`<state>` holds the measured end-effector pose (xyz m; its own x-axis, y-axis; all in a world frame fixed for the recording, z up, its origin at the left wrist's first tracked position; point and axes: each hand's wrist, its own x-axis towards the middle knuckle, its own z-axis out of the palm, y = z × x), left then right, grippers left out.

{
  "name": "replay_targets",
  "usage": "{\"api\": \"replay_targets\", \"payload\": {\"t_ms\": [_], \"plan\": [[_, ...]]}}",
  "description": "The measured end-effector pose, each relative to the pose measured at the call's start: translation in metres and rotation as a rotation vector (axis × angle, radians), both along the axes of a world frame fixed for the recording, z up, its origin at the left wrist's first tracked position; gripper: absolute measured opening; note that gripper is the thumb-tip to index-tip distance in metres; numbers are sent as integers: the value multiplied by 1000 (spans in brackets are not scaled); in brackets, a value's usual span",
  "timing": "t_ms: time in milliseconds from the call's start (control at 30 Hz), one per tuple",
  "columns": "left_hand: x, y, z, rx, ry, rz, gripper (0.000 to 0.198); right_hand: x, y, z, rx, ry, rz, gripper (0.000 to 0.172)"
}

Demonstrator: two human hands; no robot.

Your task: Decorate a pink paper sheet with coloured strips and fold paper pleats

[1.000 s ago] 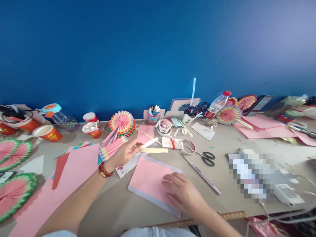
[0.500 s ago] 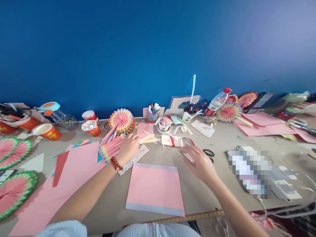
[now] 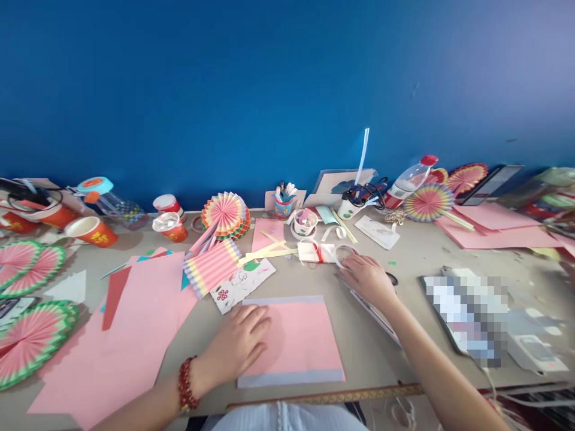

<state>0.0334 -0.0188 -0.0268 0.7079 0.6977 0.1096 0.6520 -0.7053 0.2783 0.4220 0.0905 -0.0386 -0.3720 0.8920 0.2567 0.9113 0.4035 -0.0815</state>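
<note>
My left hand (image 3: pixel 240 340) lies flat with its fingers stretched over the left side of a pink sheet (image 3: pixel 296 341) with pale lilac bands along its far and near edges. To the right of the sheet, my right hand (image 3: pixel 371 280) has its fingers bent over a long, pale, narrow flat thing (image 3: pixel 375 314), which slants beneath the palm; its kind is unclear. Close to those fingertips lies a roll of tape (image 3: pixel 345 254). Black scissor handles (image 3: pixel 392 278) are partly hidden behind the right hand. A pleated pink strip (image 3: pixel 213 266) rests beyond my left hand.
Large pink sheets (image 3: pixel 148 311) and green-edged paper fans (image 3: pixel 38 341) cover the left side. Along the wall stand paper cups (image 3: pixel 92 231), a pen pot (image 3: pixel 284 206) and a red-capped bottle (image 3: pixel 411 179). A phone (image 3: pixel 462 323) and cables lie at right.
My left hand has come from the pleated strip back toward me onto the banded sheet. The long pale thing under my right hand has swung into fuller view.
</note>
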Motion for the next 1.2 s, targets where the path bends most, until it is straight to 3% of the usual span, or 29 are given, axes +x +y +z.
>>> {"api": "replay_targets", "payload": {"t_ms": [100, 233, 333, 433, 533, 700, 1033, 1200], "plan": [[3, -1, -1, -1, -1, -1, 36, 7, 0, 13, 47, -5, -64, 28], [0, 5, 0, -48, -9, -29, 36, 5, -14, 48, 165, 49, -92, 25], [-3, 10, 4, -123, -110, 3, 36, -21, -36, 73, 126, 181, 45, 21], [0, 15, 14, -272, -363, 100, 28, -62, -58, 85, -90, 296, 288, 17], [10, 22, 33, -437, -591, 215, 19, -97, -70, 85, -149, 400, 457, 16], [21, 34, 56, -504, -712, 272, 15, -120, -72, 80, -122, 472, 537, 12], [23, 40, 48, -582, -790, 247, 9, -125, -70, 71, -76, 444, 577, 6], [21, 40, 53, -598, -770, 255, 15, -127, -67, 71, -48, 440, 569, 7]]}}
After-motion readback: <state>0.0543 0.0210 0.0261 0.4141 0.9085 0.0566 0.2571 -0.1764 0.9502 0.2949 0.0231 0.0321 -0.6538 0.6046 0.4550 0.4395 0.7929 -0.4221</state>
